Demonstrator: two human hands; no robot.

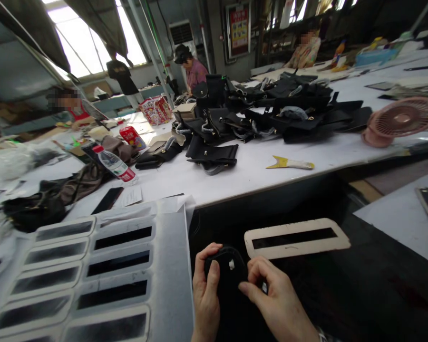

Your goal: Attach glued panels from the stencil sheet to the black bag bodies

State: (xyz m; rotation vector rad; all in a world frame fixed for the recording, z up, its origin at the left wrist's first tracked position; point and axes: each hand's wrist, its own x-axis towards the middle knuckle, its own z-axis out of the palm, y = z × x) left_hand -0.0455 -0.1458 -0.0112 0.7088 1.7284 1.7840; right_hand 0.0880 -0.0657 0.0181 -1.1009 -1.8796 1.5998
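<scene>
A black piece with a rounded top edge (234, 280), leather-like, is held low in the middle of the head view. A small whitish fitting (231, 264) sits near its upper edge. My left hand (207, 289) grips its left side, thumb on the front and fingers curled behind. My right hand (276, 294) is closed at the piece's right edge, thumb and fingers together, with a tiny shiny bit beside them. The lower part of the piece merges with the dark surface behind. Just beyond my hands lies a cream frame-shaped piece with a long slot (249, 247).
Several slotted pale frames (53, 256) lie on a grey board (171, 275) at left. On the white table are black bags (214, 152), a yellow-handled tool (288, 163), a pink fan (378, 133), a water bottle (116, 164) and a phone (107, 200). Other people work farther back.
</scene>
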